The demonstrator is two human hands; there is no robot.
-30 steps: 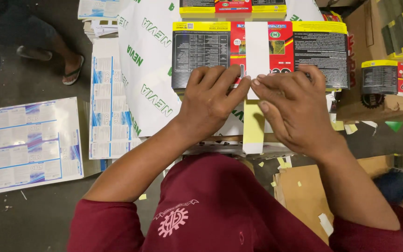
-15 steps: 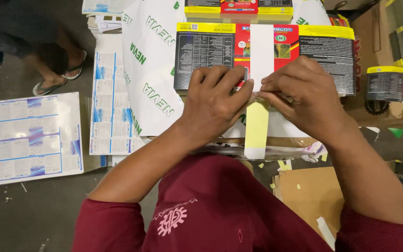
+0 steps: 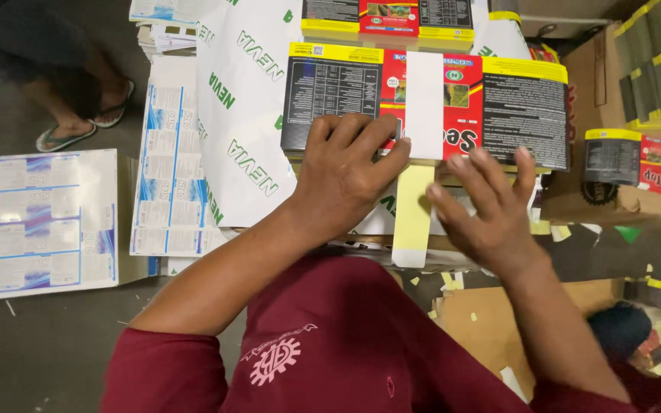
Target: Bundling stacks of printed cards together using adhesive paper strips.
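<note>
While the left hand (image 3: 346,172) presses flat on the stack of printed cartons (image 3: 422,103) at the bench's near edge, fingers together, the right hand (image 3: 487,206) hovers, fingers apart. Paper band (image 3: 424,103): thin, tears easily; stack looks light, stiff, slippery, so grip its sides.

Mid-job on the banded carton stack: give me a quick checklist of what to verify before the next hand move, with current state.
1. Left hand pressing flat on the carton stack: ok.
2. White paper band centred across the stack's top: ok.
3. Right hand gripping anything: not ok, fingers spread, empty.
4. Yellowish band tail secured: not ok, hangs loose below the front edge.
5. Band closed underneath: cannot tell, hidden.
</note>
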